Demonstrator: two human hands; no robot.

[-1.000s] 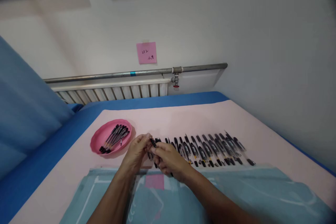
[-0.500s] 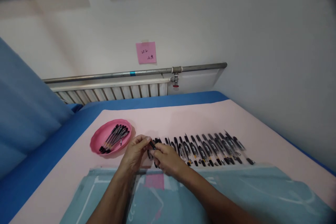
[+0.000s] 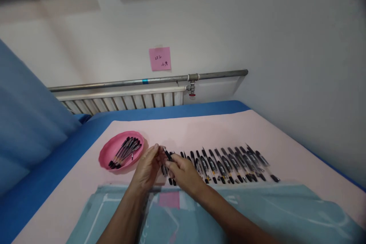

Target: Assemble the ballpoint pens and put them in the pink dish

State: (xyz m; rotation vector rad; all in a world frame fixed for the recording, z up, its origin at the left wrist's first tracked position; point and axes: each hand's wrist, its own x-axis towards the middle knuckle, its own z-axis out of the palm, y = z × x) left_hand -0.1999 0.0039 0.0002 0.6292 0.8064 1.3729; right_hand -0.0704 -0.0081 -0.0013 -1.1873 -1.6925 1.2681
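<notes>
My left hand (image 3: 147,167) and my right hand (image 3: 183,172) meet over the left end of a row of black pens (image 3: 228,162) laid side by side on the pink sheet (image 3: 217,129). Both hands pinch one black pen (image 3: 168,155) between their fingertips, its tip pointing up and to the left. The left fingers close on its upper end, the right fingers on its barrel. A pink dish (image 3: 106,157) with several more black pens (image 3: 126,150) sits just left of my left hand.
A light blue plastic-covered sheet (image 3: 257,213) lies under my forearms at the near edge. Blue bedding (image 3: 42,175) borders the pink sheet at left and behind. A radiator and metal pipe (image 3: 143,82) run along the wall, with a pink sticky note (image 3: 160,58) above.
The hands stay together on the pen and shift slightly; the left fingers have straightened a little and the pen tip now shows above them.
</notes>
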